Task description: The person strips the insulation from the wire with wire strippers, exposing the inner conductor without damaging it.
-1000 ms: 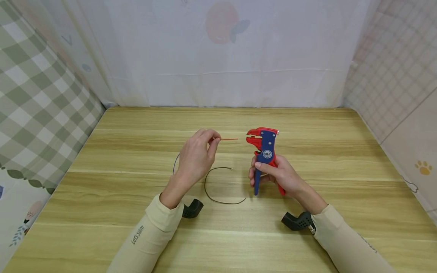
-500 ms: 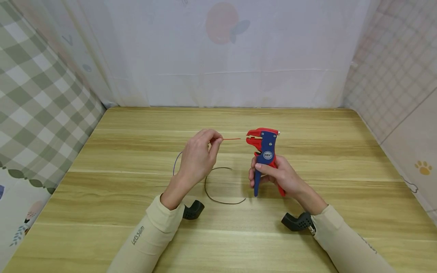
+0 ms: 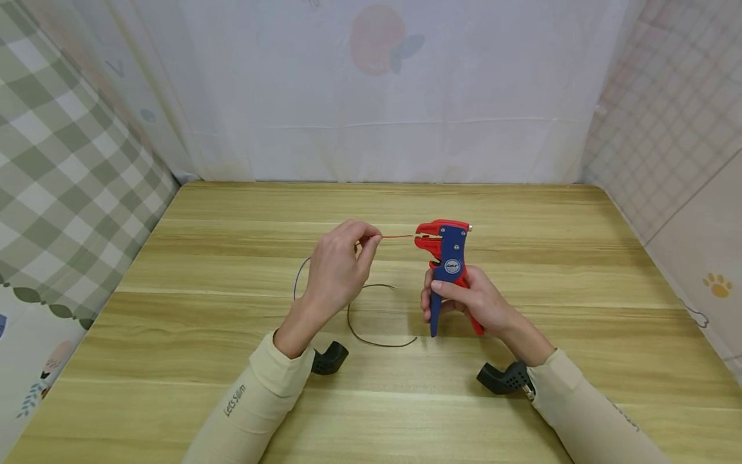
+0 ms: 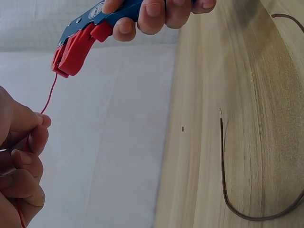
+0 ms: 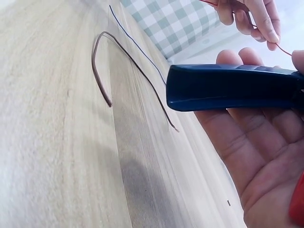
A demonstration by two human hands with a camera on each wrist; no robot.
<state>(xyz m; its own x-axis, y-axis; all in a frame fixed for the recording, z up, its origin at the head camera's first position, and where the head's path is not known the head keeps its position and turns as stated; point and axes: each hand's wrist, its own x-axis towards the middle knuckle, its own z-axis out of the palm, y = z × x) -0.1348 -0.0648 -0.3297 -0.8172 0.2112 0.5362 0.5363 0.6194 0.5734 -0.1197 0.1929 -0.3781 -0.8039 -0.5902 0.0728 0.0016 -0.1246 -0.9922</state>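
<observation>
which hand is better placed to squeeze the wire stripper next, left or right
Probably the right hand: it grips the wire stripper by its blue handle, while the left hand pinches the red wire, its end at the tool's jaws.

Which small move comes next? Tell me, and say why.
Probably ease the red wire forward into the wire stripper, which the right hand grips: the left hand pinches the wire with its tip right at the stripper's open mouth.

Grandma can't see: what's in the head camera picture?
A left hand pinches a thin red wire, its end near the jaws of a red-and-blue wire stripper gripped in the right hand. A curved brown wire and a thin blue wire lie on the wood-grain table.
</observation>
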